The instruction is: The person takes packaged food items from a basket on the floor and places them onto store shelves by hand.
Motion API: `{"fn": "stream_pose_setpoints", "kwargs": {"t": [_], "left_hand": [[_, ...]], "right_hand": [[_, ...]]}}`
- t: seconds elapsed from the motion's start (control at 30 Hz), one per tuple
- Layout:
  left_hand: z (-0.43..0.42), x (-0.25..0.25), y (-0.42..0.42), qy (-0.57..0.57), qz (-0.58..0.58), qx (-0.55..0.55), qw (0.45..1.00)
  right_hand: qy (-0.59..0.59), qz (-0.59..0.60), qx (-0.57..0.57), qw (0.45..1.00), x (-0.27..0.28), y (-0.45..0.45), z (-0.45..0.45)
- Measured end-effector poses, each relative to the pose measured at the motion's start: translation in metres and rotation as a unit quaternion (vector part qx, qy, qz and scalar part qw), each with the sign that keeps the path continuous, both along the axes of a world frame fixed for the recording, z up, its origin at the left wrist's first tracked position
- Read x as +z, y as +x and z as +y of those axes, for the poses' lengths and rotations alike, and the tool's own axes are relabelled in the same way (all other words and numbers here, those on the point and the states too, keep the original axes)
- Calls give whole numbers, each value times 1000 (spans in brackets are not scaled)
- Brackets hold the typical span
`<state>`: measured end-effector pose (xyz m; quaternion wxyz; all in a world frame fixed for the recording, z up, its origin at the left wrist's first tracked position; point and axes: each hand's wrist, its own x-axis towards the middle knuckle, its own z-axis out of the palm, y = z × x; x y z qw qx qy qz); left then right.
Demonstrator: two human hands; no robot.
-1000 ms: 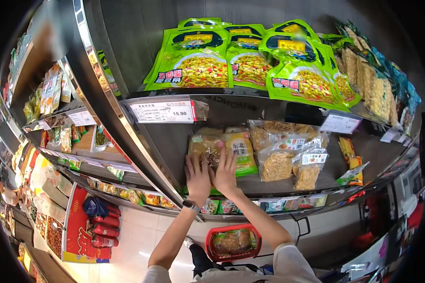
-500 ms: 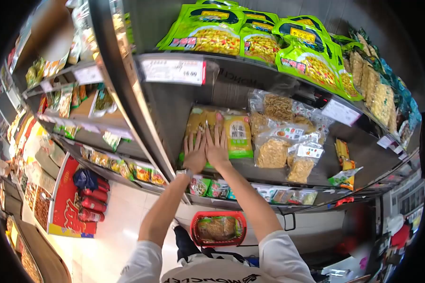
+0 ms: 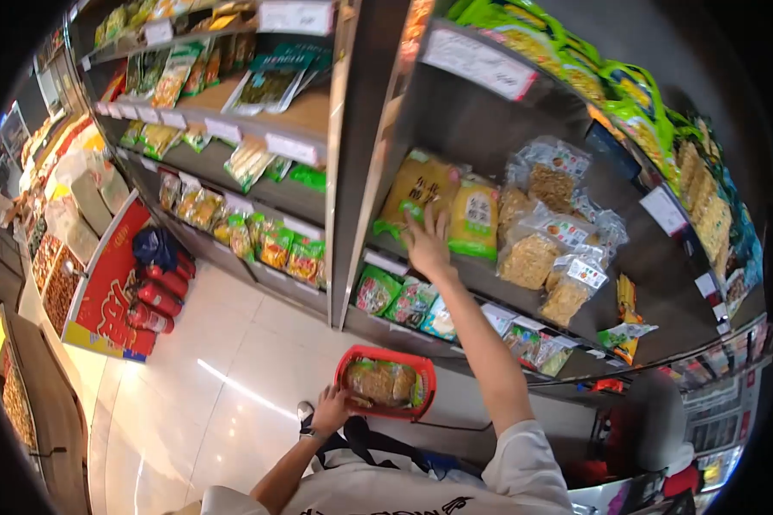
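Observation:
My right hand (image 3: 428,247) reaches up to the shelf with its fingers spread over the lower edge of a brown and green packet of pickled cabbage (image 3: 418,183). A similar yellow-green packet (image 3: 473,219) lies just right of it. My left hand (image 3: 330,410) is low, at the left side of a red shopping basket (image 3: 429,374), its fingers apart and close to the rim; whether they touch it is hard to see. Inside the basket lies a bagged brown food packet (image 3: 378,383). Neither hand visibly holds anything.
Clear bags of dried brown food (image 3: 532,257) lie right of the packets. A price-tagged upper shelf (image 3: 479,64) juts out above. A dark shelf upright (image 3: 357,172) stands at left. Red fire extinguishers (image 3: 159,300) stand on the tiled floor by a red display board (image 3: 103,296).
My left hand has left the shelf packet and dropped to the basket. My right hand stays at the packets, now over the left one's lower edge. The view has swung left.

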<state>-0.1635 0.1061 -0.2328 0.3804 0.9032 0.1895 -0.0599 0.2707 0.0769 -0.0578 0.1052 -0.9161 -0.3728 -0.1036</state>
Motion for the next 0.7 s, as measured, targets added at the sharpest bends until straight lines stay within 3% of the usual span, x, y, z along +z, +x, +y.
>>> {"fn": "stream_pose_setpoints", "kwargs": {"t": [0.03,0.07,0.1,0.13,0.17,0.2,0.23,0.27,0.33,0.4,0.43,0.5,0.53,0.6,0.67,0.7], "left_hand": [[3,-72,-43,50,90,-47,994],[6,-91,-73,-29,236,-18,971],[7,-115,-98,-33,366,-18,930],[8,-195,-140,-73,429,-64,898],[6,-220,-166,-121,451,-32,883],[6,-232,-191,-208,403,35,891],[3,-287,-225,-203,291,-135,925],[-9,-313,-242,-276,375,55,883],[-2,-214,-219,-293,429,118,846],[8,-165,-202,-237,477,151,833],[8,-164,-202,-224,487,149,831],[5,-178,-204,-230,518,149,810],[6,-186,-202,-216,538,153,800],[8,-188,-194,-199,558,154,791],[5,-195,-186,-148,572,193,783],[-2,-207,-187,-110,552,196,803]], "right_hand": [[-10,-18,-15,1000,-1,5,7],[-23,-35,-25,999,-2,11,15],[-23,-69,-26,997,-7,21,23],[-24,-99,-26,994,-14,31,28],[-54,-119,-30,991,-21,43,29],[-80,-144,-32,986,-26,55,30],[-75,-158,-21,984,-28,63,30],[-69,-171,-11,983,-32,67,30],[-2,-107,33,994,-10,30,18],[234,17,-60,970,-1,-65,14],[370,-48,-43,927,-26,-105,9],[291,-128,15,948,-103,-162,-36],[264,-72,48,961,-153,-189,-54],[196,164,0,967,-261,-242,-84],[104,284,-39,952,-365,-275,-108],[96,394,-124,906,-398,-291,-113]]}}
